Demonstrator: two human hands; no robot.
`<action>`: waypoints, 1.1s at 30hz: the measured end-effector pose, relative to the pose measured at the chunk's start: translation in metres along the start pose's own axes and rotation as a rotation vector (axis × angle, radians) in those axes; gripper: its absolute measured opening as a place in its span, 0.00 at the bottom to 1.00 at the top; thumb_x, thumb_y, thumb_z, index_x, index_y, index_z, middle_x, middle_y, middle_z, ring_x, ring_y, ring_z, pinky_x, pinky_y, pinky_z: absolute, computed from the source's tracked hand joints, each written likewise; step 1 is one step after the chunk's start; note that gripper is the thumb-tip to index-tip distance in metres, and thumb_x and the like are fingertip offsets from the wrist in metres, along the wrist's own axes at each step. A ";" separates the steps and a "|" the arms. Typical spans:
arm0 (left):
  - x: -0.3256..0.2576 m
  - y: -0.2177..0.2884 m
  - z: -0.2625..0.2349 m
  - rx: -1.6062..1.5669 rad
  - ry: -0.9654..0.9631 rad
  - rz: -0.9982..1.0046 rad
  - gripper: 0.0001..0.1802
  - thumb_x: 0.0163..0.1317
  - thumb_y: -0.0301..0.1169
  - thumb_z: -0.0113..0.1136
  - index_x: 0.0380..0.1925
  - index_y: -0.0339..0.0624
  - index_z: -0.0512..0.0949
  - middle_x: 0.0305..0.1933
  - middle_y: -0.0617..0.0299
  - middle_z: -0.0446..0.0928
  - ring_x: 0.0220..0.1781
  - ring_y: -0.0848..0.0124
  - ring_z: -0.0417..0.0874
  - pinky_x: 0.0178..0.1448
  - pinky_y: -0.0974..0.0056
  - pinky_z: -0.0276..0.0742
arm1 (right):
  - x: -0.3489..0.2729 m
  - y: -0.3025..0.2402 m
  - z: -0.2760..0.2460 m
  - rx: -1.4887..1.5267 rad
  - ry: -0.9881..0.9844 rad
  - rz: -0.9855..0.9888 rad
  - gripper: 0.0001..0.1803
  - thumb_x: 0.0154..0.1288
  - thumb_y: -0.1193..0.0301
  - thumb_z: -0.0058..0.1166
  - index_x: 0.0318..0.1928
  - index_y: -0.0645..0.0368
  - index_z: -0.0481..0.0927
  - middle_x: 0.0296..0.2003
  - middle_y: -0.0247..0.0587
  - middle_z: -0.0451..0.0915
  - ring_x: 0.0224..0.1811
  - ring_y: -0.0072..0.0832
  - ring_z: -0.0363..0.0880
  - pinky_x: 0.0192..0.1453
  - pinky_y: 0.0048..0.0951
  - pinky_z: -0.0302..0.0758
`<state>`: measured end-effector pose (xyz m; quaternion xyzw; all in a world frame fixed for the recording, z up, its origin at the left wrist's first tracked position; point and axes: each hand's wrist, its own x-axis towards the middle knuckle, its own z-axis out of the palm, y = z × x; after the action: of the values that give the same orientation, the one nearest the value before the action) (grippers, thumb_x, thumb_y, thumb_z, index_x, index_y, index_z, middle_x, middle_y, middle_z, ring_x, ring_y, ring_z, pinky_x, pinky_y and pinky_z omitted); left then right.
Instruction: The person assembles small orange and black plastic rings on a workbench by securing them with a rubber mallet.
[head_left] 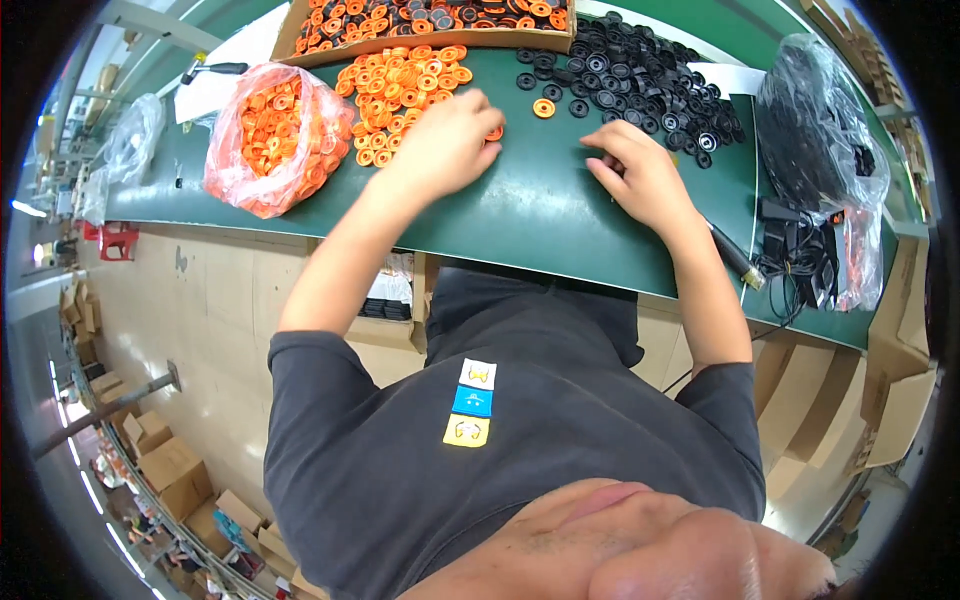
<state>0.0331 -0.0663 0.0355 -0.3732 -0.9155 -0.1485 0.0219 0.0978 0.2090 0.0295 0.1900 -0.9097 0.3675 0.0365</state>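
Observation:
My left hand (448,145) is beside the pile of orange ring-shaped plastic parts (405,82), its fingers curled and closed on one orange part (495,133) that peeks out at the fingertips. To the right, my right hand (643,180) hovers low over the green table, thumb and forefinger apart with nothing visible between them. The nearest things to it are the round black plastic parts (625,75), heaped just beyond. A single orange part (543,108) lies between the two piles. What is under my left palm is hidden.
A cardboard box (425,40) of mixed orange and black parts stands at the back. On the left sits a pink plastic bag (283,140) of orange parts. A clear bag of black parts (820,125), black cables (800,255) and a pen-shaped tool (735,255) are at the right.

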 end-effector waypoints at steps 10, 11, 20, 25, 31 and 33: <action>0.035 -0.005 0.022 0.074 0.208 0.114 0.09 0.61 0.26 0.61 0.41 0.38 0.83 0.40 0.55 0.81 0.42 0.53 0.81 0.51 0.53 0.79 | 0.056 0.011 0.049 -0.263 0.014 -0.133 0.13 0.62 0.73 0.60 0.48 0.60 0.83 0.43 0.45 0.77 0.46 0.46 0.80 0.50 0.41 0.79; 0.045 -0.003 0.019 -0.091 0.252 0.031 0.08 0.63 0.26 0.60 0.40 0.37 0.83 0.41 0.55 0.82 0.41 0.55 0.82 0.49 0.55 0.79 | 0.054 0.011 0.052 -0.279 0.045 -0.141 0.10 0.63 0.71 0.59 0.45 0.59 0.82 0.40 0.46 0.76 0.43 0.46 0.80 0.48 0.43 0.79; 0.081 -0.002 0.056 -1.191 0.434 -0.209 0.10 0.70 0.24 0.58 0.49 0.34 0.75 0.40 0.61 0.80 0.36 0.76 0.82 0.43 0.70 0.81 | 0.049 0.012 0.048 -0.301 0.082 -0.088 0.05 0.63 0.73 0.55 0.37 0.60 0.81 0.34 0.46 0.76 0.42 0.45 0.80 0.47 0.45 0.79; 0.077 -0.003 0.056 -1.325 0.450 -0.212 0.10 0.71 0.24 0.57 0.49 0.34 0.75 0.42 0.62 0.80 0.40 0.76 0.82 0.47 0.69 0.81 | 0.049 0.004 0.046 -0.249 0.185 -0.118 0.05 0.61 0.73 0.58 0.37 0.60 0.82 0.35 0.46 0.78 0.42 0.46 0.81 0.46 0.44 0.79; 0.077 -0.006 0.044 -1.381 0.460 -0.273 0.10 0.72 0.25 0.56 0.50 0.36 0.76 0.44 0.60 0.80 0.42 0.74 0.82 0.49 0.68 0.80 | 0.044 -0.008 0.045 -0.230 -0.009 -0.393 0.23 0.57 0.73 0.62 0.55 0.57 0.80 0.59 0.48 0.75 0.55 0.45 0.76 0.60 0.44 0.75; 0.074 -0.004 0.040 -1.399 0.472 -0.251 0.10 0.72 0.25 0.56 0.51 0.36 0.76 0.44 0.60 0.81 0.42 0.74 0.83 0.49 0.68 0.80 | 0.041 -0.010 0.052 -0.226 -0.062 -0.392 0.20 0.57 0.72 0.63 0.52 0.57 0.82 0.58 0.46 0.76 0.55 0.43 0.76 0.59 0.43 0.75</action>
<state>-0.0198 -0.0076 0.0077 -0.1509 -0.6139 -0.7737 -0.0417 0.0673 0.1535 0.0067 0.3691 -0.8914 0.2433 0.1001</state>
